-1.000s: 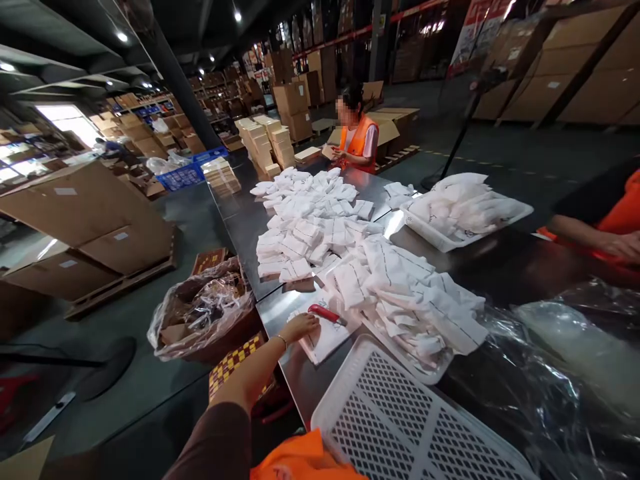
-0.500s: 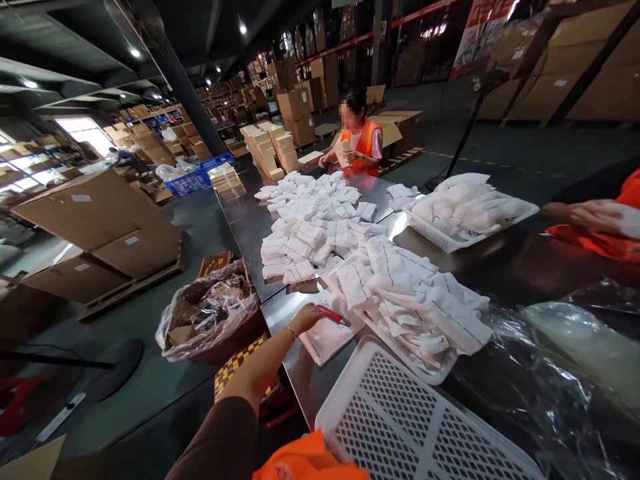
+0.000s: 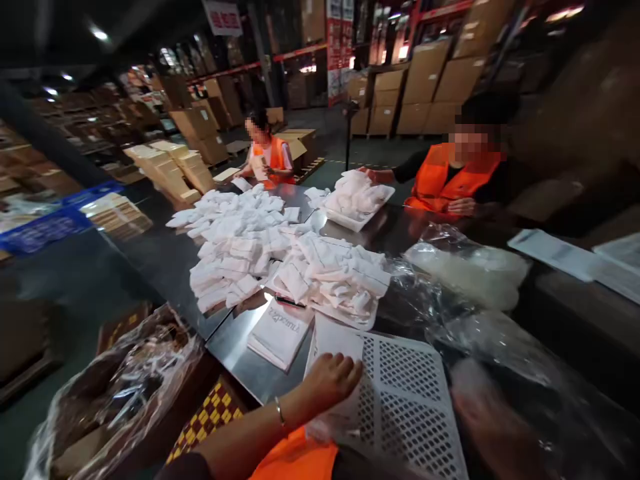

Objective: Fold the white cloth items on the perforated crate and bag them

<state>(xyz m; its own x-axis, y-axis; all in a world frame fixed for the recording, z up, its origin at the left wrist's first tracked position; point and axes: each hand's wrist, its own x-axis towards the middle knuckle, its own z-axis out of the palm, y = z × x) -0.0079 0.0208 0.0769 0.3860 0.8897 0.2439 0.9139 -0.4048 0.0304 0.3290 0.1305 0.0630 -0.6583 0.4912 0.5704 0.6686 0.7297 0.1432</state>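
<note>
My left hand (image 3: 334,380), with a bracelet at its wrist, is closed over a white packet (image 3: 340,337) above the upturned-looking white mesh basket (image 3: 410,373). The packet shows above and below the fingers. To the right of the basket, my right hand (image 3: 493,407) is a blur of motion and its fingers cannot be made out. A stack of printed white packets (image 3: 280,333) lies left of the basket. On its far edge rests a red-and-dark utility knife (image 3: 290,302). Behind these, white packets (image 3: 340,273) heap over a white tray (image 3: 367,322).
A lined carton of scraps (image 3: 135,373) stands by the table's left edge. Clear plastic film (image 3: 480,327) spreads over the right side. Two people in orange vests (image 3: 275,153) sit across the table, one beside a loaded white tray (image 3: 357,220). Wooden pieces (image 3: 117,213) lie far left.
My left hand has let go of the utility knife, moved right and closed on a white packet. My view has turned right, bringing my blurred right hand and the second person into sight.
</note>
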